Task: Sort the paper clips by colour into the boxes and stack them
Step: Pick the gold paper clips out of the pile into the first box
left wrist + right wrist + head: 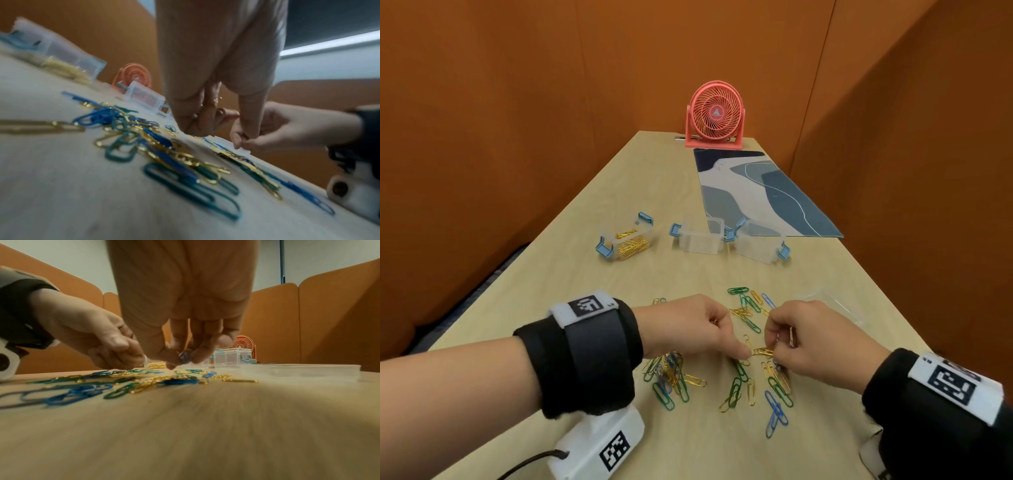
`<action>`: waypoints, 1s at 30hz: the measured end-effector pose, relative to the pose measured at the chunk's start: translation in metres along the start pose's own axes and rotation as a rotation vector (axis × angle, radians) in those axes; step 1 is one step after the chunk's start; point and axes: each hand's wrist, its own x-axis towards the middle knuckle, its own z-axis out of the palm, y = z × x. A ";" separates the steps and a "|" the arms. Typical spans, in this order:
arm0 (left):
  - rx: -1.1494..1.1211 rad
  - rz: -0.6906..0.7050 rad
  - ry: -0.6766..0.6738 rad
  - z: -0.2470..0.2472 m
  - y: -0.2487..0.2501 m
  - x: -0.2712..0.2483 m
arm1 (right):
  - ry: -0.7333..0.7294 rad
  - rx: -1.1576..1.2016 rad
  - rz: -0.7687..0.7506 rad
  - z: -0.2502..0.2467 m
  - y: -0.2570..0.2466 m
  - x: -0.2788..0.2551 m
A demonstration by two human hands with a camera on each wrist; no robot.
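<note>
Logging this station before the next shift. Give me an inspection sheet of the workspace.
Surface: pale wooden table, paper clips loose on the near part.
Job's things: gold, green and blue paper clips scattered; left box holds gold clips; middle box and right box look empty.
Clutter: pink fan, blue patterned mat, clear lid.
Hands: left hand holds gold clips; right hand pinches clips, one blue in the right wrist view.
Cables: black cable from the left wrist device.
Surroundings: orange partition walls.
</note>
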 end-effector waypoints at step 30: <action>0.826 0.294 0.023 0.005 0.001 0.019 | -0.125 -0.050 -0.033 0.006 0.004 0.008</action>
